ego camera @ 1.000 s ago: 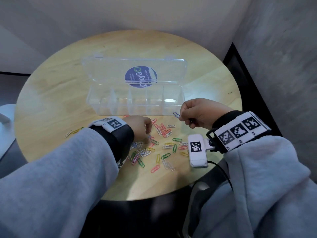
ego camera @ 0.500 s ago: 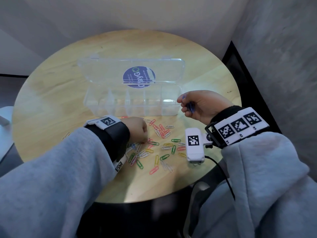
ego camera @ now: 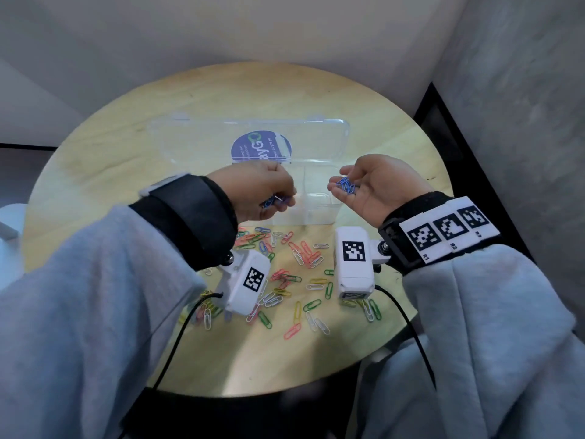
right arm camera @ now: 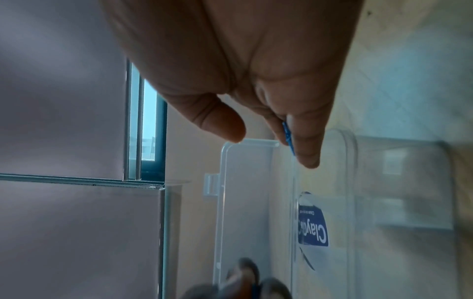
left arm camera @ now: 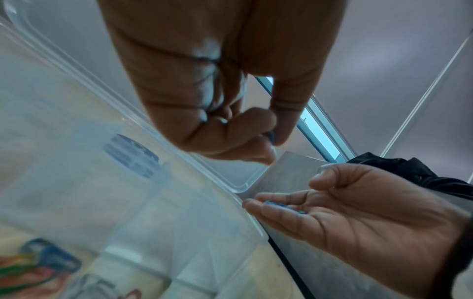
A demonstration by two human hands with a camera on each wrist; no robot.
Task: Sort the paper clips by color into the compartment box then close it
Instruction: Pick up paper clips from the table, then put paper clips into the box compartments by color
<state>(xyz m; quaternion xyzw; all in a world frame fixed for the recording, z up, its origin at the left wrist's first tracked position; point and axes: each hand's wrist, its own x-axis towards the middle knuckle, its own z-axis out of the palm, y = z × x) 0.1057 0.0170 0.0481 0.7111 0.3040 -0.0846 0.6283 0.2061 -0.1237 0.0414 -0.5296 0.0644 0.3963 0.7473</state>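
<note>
My left hand [ego camera: 278, 199] hovers over the middle of the clear compartment box [ego camera: 319, 213], fingers curled, pinching a few blue paper clips [ego camera: 269, 202]; the same pinch [left arm camera: 270, 135] shows in the left wrist view. My right hand [ego camera: 348, 185] is held palm up above the box's right end, fingers relaxed. A small bunch of blue clips [ego camera: 346, 186] lies on its fingers [right arm camera: 307, 145]. The box's lid [ego camera: 196, 144] stands open behind, with a blue round sticker [ego camera: 259, 147]. Several mixed-colour clips [ego camera: 297, 270] lie scattered on the table in front of the box.
The round wooden table [ego camera: 110, 172] stands in a corner, with walls behind and to the right. White wrist cameras [ego camera: 247, 286] [ego camera: 353, 264] hang over the clip pile, and their black cables run off the near edge. Part of a white thing [ego camera: 8, 229] shows at the far left.
My left hand has risen from the clip pile with blue clips in its pinch and now hangs over the box. My right hand has lifted, turned palm up and opened, showing its blue clips.
</note>
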